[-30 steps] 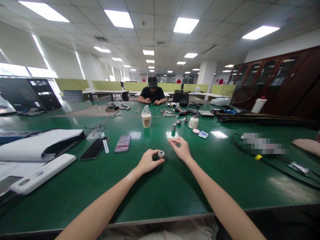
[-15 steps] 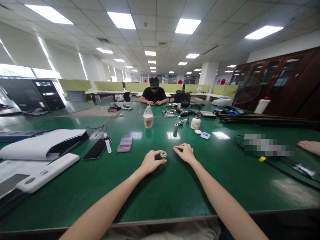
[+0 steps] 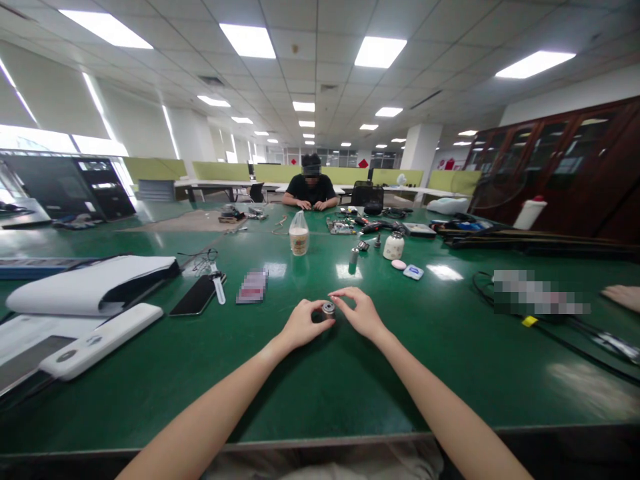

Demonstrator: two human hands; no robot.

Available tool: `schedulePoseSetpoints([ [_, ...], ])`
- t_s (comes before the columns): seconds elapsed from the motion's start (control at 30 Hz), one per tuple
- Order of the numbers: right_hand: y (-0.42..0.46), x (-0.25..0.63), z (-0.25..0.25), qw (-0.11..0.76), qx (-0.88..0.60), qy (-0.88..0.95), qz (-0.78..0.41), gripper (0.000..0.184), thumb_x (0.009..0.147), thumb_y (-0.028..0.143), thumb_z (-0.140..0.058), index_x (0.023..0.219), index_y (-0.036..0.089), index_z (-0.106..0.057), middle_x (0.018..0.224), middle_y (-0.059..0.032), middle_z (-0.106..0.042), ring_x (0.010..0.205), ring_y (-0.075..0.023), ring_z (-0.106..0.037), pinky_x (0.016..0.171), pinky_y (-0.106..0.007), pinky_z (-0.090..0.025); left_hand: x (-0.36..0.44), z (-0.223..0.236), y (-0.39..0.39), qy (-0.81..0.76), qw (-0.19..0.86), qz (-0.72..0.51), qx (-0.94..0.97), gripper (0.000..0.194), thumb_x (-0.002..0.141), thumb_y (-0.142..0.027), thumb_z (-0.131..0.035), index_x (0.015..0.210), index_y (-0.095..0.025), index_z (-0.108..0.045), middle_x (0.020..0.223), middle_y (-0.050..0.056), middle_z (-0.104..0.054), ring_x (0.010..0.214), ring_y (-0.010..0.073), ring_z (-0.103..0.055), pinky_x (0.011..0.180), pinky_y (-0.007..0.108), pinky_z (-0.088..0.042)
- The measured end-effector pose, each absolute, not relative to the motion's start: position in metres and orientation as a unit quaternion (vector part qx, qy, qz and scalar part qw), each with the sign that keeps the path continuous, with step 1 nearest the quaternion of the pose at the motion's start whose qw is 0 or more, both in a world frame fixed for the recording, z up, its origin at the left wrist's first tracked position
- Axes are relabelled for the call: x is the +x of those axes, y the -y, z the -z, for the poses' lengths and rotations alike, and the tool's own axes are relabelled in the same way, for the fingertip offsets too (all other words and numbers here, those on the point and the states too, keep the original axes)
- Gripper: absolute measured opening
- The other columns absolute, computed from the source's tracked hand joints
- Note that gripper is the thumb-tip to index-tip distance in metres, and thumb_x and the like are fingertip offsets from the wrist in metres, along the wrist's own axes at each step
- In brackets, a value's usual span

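My left hand (image 3: 306, 325) grips a small round metal part (image 3: 328, 309) from its left side, thumb in front and fingers behind. The part is silvery, short and cylindrical, with a darker ring on its top face. My right hand (image 3: 359, 313) is at the part's right, its thumb and index fingertips drawn close together beside the top rim. Whether those fingertips touch the part, or pinch something tiny, I cannot make out. Beyond the hands, a small grey metal cylinder (image 3: 354, 257) stands upright on the green table (image 3: 280, 407).
Farther back are a bagged cup (image 3: 299, 240), a white jar (image 3: 393, 246), a pink disc (image 3: 399, 265) and a small case (image 3: 413, 272). A phone (image 3: 196, 296) and papers (image 3: 90, 283) lie left; cables (image 3: 565, 347) lie right. Another person (image 3: 311, 187) sits opposite; a hand (image 3: 620, 295) shows at far right.
My right hand has moved left, bringing its fingertips up to the metal part. My left hand keeps its grip on the part. The whole view has shifted slightly.
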State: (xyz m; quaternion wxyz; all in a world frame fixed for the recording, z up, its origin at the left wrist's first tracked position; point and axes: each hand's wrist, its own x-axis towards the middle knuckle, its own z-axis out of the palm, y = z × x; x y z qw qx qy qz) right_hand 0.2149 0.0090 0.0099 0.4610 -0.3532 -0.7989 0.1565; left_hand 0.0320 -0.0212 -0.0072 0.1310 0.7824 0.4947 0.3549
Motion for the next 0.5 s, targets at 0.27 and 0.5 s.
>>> schedulePoseSetpoints([
  [0.27, -0.0011, 0.2062, -0.0070, 0.437, -0.343, 0.805, -0.210, 0.015, 0.086, 0.028, -0.057, 0.092, 0.022, -0.070, 0.093, -0.0031, -0.069, 0.088, -0.0163, -0.062, 0.082, -0.030, -0.047, 0.0327, 0.0075, 0.0213, -0.488, 0.122, -0.348, 0.792, 0.034, 0.078, -0.039, -0.063, 0.108, -0.025, -0.066, 0.092, 0.001, -0.070, 0.084, 0.0198, -0.059, 0.078, 0.031, -0.045],
  [0.5, -0.0022, 0.2087, -0.0055, 0.429, -0.328, 0.812, -0.220, 0.019, 0.088, 0.031, -0.055, 0.095, 0.023, -0.071, 0.095, -0.0037, -0.069, 0.092, -0.0165, -0.062, 0.085, -0.031, -0.047, 0.0322, 0.0090, 0.0207, -0.486, 0.118, -0.342, 0.796, 0.034, 0.078, -0.040, -0.062, 0.108, -0.023, -0.066, 0.092, 0.002, -0.069, 0.086, 0.0207, -0.058, 0.079, 0.032, -0.045],
])
